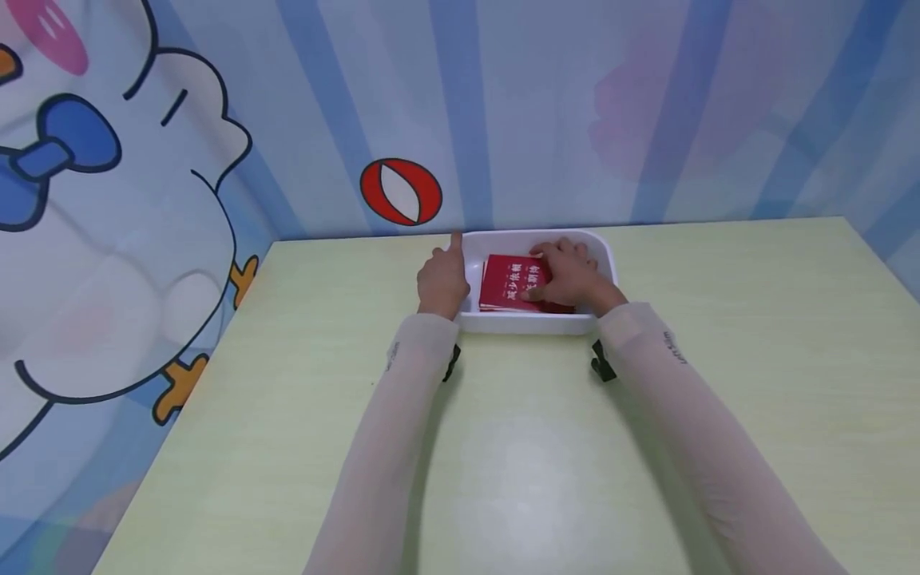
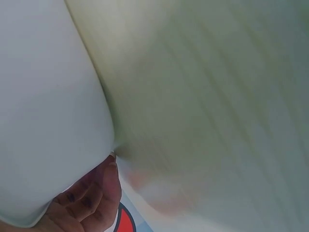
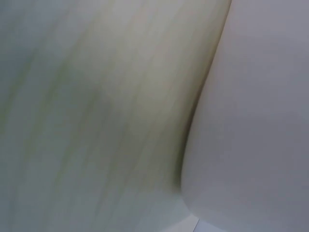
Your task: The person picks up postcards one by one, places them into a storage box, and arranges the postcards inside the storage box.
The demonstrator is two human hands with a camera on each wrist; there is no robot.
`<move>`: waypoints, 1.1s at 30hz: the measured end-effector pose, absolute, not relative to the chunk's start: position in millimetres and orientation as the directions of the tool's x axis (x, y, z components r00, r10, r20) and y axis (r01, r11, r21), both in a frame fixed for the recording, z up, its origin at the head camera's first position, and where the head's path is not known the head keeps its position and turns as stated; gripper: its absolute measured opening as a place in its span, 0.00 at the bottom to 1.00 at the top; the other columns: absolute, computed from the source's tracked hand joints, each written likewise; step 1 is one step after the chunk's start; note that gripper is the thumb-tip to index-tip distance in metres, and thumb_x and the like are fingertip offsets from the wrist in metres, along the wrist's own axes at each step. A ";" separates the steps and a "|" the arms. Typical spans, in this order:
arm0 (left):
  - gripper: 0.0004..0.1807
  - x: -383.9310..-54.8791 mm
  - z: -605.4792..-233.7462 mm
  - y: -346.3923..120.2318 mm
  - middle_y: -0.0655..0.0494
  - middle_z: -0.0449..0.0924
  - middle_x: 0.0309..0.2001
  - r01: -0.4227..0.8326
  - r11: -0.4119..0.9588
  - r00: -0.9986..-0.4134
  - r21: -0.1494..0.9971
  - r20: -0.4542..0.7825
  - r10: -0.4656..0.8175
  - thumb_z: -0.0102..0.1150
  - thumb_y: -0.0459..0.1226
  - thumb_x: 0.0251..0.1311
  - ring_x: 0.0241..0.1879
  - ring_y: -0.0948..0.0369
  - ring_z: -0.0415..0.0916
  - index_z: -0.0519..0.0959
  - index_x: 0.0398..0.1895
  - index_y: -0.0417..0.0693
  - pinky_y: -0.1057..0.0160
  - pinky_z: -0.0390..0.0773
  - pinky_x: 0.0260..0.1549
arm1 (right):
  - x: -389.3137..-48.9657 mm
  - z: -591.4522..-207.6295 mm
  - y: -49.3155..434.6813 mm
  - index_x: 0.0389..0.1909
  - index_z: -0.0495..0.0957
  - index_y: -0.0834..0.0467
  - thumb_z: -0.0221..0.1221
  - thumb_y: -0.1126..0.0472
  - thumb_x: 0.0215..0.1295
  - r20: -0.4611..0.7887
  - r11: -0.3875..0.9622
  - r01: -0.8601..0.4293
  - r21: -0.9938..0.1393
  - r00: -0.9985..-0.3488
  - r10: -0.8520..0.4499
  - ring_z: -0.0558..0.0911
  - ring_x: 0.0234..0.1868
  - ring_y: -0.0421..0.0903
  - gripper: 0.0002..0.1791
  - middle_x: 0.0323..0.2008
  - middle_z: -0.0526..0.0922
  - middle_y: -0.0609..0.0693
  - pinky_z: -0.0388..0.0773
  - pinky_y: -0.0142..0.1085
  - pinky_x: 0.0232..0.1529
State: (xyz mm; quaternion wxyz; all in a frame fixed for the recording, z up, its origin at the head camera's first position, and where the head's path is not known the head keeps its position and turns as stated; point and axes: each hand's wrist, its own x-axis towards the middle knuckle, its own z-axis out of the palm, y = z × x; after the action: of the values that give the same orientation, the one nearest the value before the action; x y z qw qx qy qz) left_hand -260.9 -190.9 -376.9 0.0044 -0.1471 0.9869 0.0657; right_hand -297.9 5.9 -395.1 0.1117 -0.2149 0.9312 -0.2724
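Note:
A white plastic tray (image 1: 528, 323) stands near the table's back edge. My left hand (image 1: 442, 281) grips its left side; in the left wrist view, the curled fingers (image 2: 91, 200) lie against the tray's outer wall (image 2: 53, 96). Inside the tray lies a stack of red cards (image 1: 503, 283) with white Chinese characters on top. Over the right part of this stack, my right hand (image 1: 573, 275) holds it, thumb on the near part and fingers toward the far edge. The right wrist view has only the tray's outer wall (image 3: 251, 121) and tabletop; the right hand is out of sight there.
The pale wood-grain table (image 1: 525, 447) extends in front of the tray and to both sides. Right behind it rises a blue striped wall (image 1: 532, 112) with cartoon pictures. Black wrist straps (image 1: 602, 363) show under the sleeves.

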 end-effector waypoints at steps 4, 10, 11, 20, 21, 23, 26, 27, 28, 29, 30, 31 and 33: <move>0.46 -260.5 -376.3 -190.2 0.46 0.75 0.60 -0.293 0.947 -0.956 0.130 -0.035 -0.291 0.63 0.37 0.63 0.55 0.53 0.78 0.47 0.79 0.58 0.52 0.82 0.56 | -298.0 -394.9 6.1 0.72 0.59 0.54 0.70 0.52 0.55 -0.088 0.757 -0.340 -0.558 -0.883 -0.461 0.54 0.70 0.60 0.45 0.70 0.60 0.61 0.56 0.63 0.70; 0.48 -260.9 -378.0 -190.4 0.46 0.75 0.61 -0.291 0.948 -0.957 0.127 -0.030 -0.289 0.65 0.38 0.62 0.56 0.53 0.77 0.47 0.79 0.58 0.52 0.82 0.56 | -299.5 -397.6 6.0 0.71 0.61 0.54 0.70 0.52 0.55 -0.088 0.756 -0.344 -0.558 -0.881 -0.465 0.55 0.70 0.60 0.44 0.69 0.60 0.61 0.56 0.63 0.70; 0.48 -260.9 -378.3 -190.6 0.46 0.75 0.61 -0.291 0.948 -0.957 0.126 -0.028 -0.290 0.65 0.38 0.62 0.56 0.53 0.77 0.47 0.79 0.58 0.52 0.83 0.56 | -299.7 -397.7 6.1 0.71 0.61 0.54 0.70 0.52 0.56 -0.088 0.755 -0.345 -0.558 -0.880 -0.467 0.55 0.69 0.60 0.44 0.69 0.60 0.61 0.56 0.63 0.70; 0.48 -261.7 -378.7 -191.1 0.46 0.75 0.60 -0.284 0.951 -0.959 0.124 -0.014 -0.285 0.66 0.38 0.61 0.56 0.53 0.78 0.48 0.79 0.57 0.52 0.83 0.55 | -299.3 -396.2 6.0 0.71 0.61 0.54 0.69 0.51 0.57 -0.088 0.755 -0.346 -0.557 -0.879 -0.468 0.56 0.69 0.60 0.43 0.68 0.62 0.61 0.56 0.63 0.69; 0.48 -262.0 -378.7 -191.1 0.46 0.75 0.61 -0.284 0.951 -0.959 0.124 -0.015 -0.284 0.66 0.38 0.61 0.56 0.53 0.78 0.48 0.79 0.57 0.52 0.83 0.55 | -299.3 -396.3 6.2 0.71 0.61 0.54 0.69 0.51 0.57 -0.086 0.755 -0.347 -0.557 -0.880 -0.468 0.56 0.68 0.60 0.43 0.68 0.62 0.61 0.56 0.62 0.69; 0.48 -262.8 -379.2 -191.4 0.46 0.75 0.61 -0.283 0.951 -0.959 0.127 -0.015 -0.283 0.66 0.38 0.61 0.56 0.52 0.77 0.48 0.79 0.57 0.52 0.83 0.55 | -299.3 -396.5 6.4 0.71 0.61 0.54 0.69 0.50 0.57 -0.082 0.753 -0.350 -0.558 -0.879 -0.470 0.57 0.68 0.60 0.43 0.68 0.62 0.61 0.56 0.63 0.69; 0.48 -263.7 -380.2 -192.3 0.46 0.75 0.61 -0.284 0.950 -0.959 0.129 -0.012 -0.285 0.67 0.38 0.60 0.56 0.53 0.77 0.48 0.79 0.57 0.52 0.83 0.55 | -299.6 -396.7 6.2 0.71 0.61 0.54 0.69 0.50 0.56 -0.079 0.752 -0.350 -0.559 -0.880 -0.469 0.57 0.68 0.60 0.43 0.68 0.62 0.61 0.57 0.63 0.69; 0.48 -264.0 -380.6 -192.6 0.46 0.75 0.61 -0.284 0.950 -0.958 0.128 -0.012 -0.285 0.67 0.38 0.60 0.56 0.53 0.77 0.48 0.79 0.57 0.52 0.83 0.55 | -299.4 -396.7 6.0 0.71 0.61 0.54 0.70 0.50 0.56 -0.080 0.751 -0.349 -0.560 -0.880 -0.468 0.57 0.68 0.59 0.43 0.68 0.62 0.61 0.57 0.63 0.69; 0.48 -264.3 -381.1 -192.8 0.46 0.75 0.61 -0.283 0.950 -0.959 0.128 -0.009 -0.284 0.66 0.38 0.60 0.56 0.53 0.77 0.48 0.79 0.57 0.52 0.83 0.55 | -299.5 -396.9 5.6 0.71 0.61 0.54 0.70 0.50 0.55 -0.081 0.752 -0.347 -0.560 -0.880 -0.467 0.57 0.68 0.59 0.44 0.68 0.62 0.60 0.58 0.63 0.69; 0.48 -264.5 -381.5 -192.9 0.47 0.75 0.61 -0.284 0.950 -0.959 0.128 -0.009 -0.285 0.67 0.38 0.60 0.57 0.53 0.77 0.48 0.79 0.57 0.52 0.83 0.55 | -299.3 -396.9 5.4 0.71 0.61 0.54 0.70 0.50 0.55 -0.084 0.753 -0.342 -0.562 -0.882 -0.464 0.57 0.68 0.59 0.44 0.68 0.62 0.60 0.58 0.62 0.69; 0.48 -264.7 -381.8 -193.0 0.47 0.75 0.61 -0.284 0.950 -0.959 0.128 -0.010 -0.285 0.67 0.38 0.60 0.57 0.53 0.77 0.48 0.79 0.57 0.52 0.83 0.55 | -299.3 -397.1 5.3 0.71 0.61 0.53 0.71 0.51 0.54 -0.086 0.755 -0.338 -0.562 -0.884 -0.460 0.57 0.68 0.59 0.45 0.68 0.62 0.60 0.59 0.62 0.69; 0.48 -264.8 -382.0 -192.9 0.47 0.75 0.61 -0.284 0.950 -0.959 0.128 -0.011 -0.285 0.67 0.38 0.60 0.57 0.53 0.76 0.48 0.79 0.57 0.52 0.83 0.55 | -299.0 -397.0 5.1 0.71 0.61 0.53 0.71 0.51 0.53 -0.087 0.756 -0.335 -0.563 -0.885 -0.457 0.57 0.68 0.58 0.45 0.68 0.62 0.59 0.59 0.62 0.69; 0.49 -264.5 -382.0 -192.8 0.47 0.75 0.61 -0.286 0.949 -0.958 0.130 -0.015 -0.287 0.67 0.38 0.60 0.57 0.53 0.76 0.48 0.79 0.57 0.52 0.82 0.56 | -298.4 -396.8 5.0 0.71 0.61 0.53 0.71 0.51 0.54 -0.089 0.758 -0.333 -0.561 -0.886 -0.455 0.57 0.69 0.59 0.45 0.68 0.62 0.59 0.59 0.62 0.69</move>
State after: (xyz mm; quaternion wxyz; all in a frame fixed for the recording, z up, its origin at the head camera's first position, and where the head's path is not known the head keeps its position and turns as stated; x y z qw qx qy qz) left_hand -264.5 -192.8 -382.0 -0.0021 -0.1450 0.9873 0.0655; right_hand -298.4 5.0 -396.8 0.1107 -0.2118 0.9309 -0.2762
